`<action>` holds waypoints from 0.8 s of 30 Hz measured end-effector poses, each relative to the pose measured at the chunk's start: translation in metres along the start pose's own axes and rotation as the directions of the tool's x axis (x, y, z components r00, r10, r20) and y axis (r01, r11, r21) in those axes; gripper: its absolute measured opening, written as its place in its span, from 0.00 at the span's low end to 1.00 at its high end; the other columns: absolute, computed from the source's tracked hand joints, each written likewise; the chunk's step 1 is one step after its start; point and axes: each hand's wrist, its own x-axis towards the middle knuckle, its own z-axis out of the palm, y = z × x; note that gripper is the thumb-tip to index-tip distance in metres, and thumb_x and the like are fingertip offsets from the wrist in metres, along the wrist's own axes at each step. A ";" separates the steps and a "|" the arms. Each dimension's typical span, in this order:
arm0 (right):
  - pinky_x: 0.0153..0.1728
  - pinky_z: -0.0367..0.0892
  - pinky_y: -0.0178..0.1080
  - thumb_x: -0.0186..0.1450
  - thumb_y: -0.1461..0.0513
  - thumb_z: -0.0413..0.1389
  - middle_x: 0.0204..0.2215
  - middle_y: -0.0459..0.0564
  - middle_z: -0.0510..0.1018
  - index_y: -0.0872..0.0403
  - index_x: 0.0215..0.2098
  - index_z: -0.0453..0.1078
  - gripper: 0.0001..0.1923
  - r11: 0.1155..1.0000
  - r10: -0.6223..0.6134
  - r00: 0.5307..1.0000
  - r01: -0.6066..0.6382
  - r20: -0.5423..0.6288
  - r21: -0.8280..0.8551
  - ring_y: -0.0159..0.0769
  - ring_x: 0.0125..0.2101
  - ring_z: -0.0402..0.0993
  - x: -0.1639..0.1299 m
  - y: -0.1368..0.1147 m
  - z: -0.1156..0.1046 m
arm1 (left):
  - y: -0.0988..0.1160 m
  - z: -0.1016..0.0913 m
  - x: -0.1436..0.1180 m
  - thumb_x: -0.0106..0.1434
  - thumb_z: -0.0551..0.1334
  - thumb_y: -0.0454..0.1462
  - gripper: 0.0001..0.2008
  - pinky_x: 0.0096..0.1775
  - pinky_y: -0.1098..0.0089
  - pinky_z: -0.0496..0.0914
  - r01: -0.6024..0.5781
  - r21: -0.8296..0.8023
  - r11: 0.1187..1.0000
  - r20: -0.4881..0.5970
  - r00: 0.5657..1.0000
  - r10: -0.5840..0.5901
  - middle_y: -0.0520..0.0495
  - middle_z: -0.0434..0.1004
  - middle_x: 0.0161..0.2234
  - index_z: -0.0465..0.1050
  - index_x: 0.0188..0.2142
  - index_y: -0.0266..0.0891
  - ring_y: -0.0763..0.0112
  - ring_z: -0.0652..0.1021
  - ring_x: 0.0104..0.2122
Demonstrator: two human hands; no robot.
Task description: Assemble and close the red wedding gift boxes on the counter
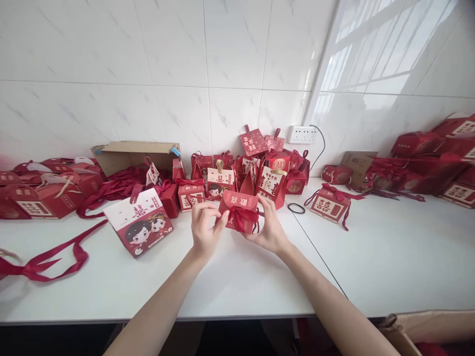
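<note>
Between my two hands is a small red gift box (237, 203) with gold characters, a red ribbon bow (243, 218) tied across its front. My left hand (206, 225) grips its left side, thumb near the bow and fingers curled. On the right side, my right hand (267, 228) holds the box with thumb below and fingers on its upper edge. Left of my left hand, a white-and-red box with two cartoon figures (143, 225) leans at a tilt on the white table. Just behind my hands stand a red box with a white label (191, 194) and a cartoon box (218, 180).
Loose red ribbon (55, 262) lies at the left. Red boxes are piled at the left (52, 190) and right (423, 148). A cardboard carton (139, 151) holds ribbons. One bowed box (329, 203) stands at right. Behind are a power strip (302, 134) and tiled wall.
</note>
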 end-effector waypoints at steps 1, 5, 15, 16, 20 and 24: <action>0.47 0.70 0.53 0.48 0.62 0.63 0.55 0.60 0.54 0.48 0.62 0.41 0.50 1.000 -0.029 0.999 0.029 -0.037 -0.011 0.52 0.58 0.53 0.000 -0.003 0.000 | 0.002 -0.002 0.001 0.57 0.63 0.32 0.09 0.34 0.70 0.67 -0.096 0.018 0.995 -0.013 0.995 0.096 0.51 0.64 0.29 0.63 0.26 0.41 0.72 0.70 0.30; 0.46 0.71 0.51 0.48 0.60 0.64 0.55 0.58 0.52 0.46 0.62 0.40 0.50 0.997 -0.076 0.983 0.074 -0.167 -0.018 0.52 0.58 0.53 -0.002 -0.009 -0.001 | 0.009 -0.008 0.003 0.58 0.63 0.35 0.08 0.32 0.67 0.63 -0.271 0.058 0.961 -0.026 0.962 0.273 0.52 0.63 0.26 0.64 0.26 0.41 0.72 0.68 0.27; 0.42 0.73 0.49 0.50 0.55 0.66 0.56 0.58 0.53 0.43 0.62 0.42 0.50 0.988 -0.153 0.938 0.151 -0.312 -0.033 0.52 0.57 0.54 -0.004 -0.020 0.002 | 0.031 -0.014 0.007 0.57 0.65 0.37 0.10 0.32 0.66 0.56 -0.369 0.053 0.928 0.014 0.929 0.369 0.54 0.59 0.24 0.65 0.25 0.42 0.73 0.67 0.27; 0.42 0.73 0.50 0.50 0.54 0.66 0.56 0.58 0.53 0.43 0.62 0.43 0.50 0.988 -0.151 0.938 0.148 -0.312 -0.034 0.53 0.57 0.55 -0.004 -0.021 0.002 | 0.032 -0.014 0.007 0.57 0.65 0.37 0.10 0.32 0.66 0.56 -0.371 0.064 0.926 0.019 0.928 0.371 0.54 0.59 0.24 0.64 0.25 0.42 0.73 0.67 0.26; 0.43 0.71 0.52 0.49 0.51 0.65 0.56 0.58 0.54 0.43 0.62 0.42 0.50 0.991 -0.136 0.939 0.124 -0.317 -0.057 0.54 0.57 0.55 -0.004 -0.020 0.002 | 0.033 -0.014 0.006 0.58 0.64 0.38 0.10 0.32 0.65 0.56 -0.351 0.072 0.933 0.018 0.936 0.351 0.54 0.59 0.24 0.64 0.25 0.43 0.74 0.67 0.26; 0.44 0.70 0.53 0.49 0.52 0.66 0.56 0.58 0.54 0.43 0.62 0.43 0.50 0.989 -0.148 0.936 0.135 -0.320 -0.061 0.54 0.57 0.54 -0.006 -0.018 0.002 | 0.033 -0.013 0.005 0.59 0.64 0.37 0.09 0.32 0.65 0.56 -0.332 0.023 0.943 0.022 0.943 0.332 0.53 0.59 0.25 0.65 0.25 0.42 0.74 0.67 0.26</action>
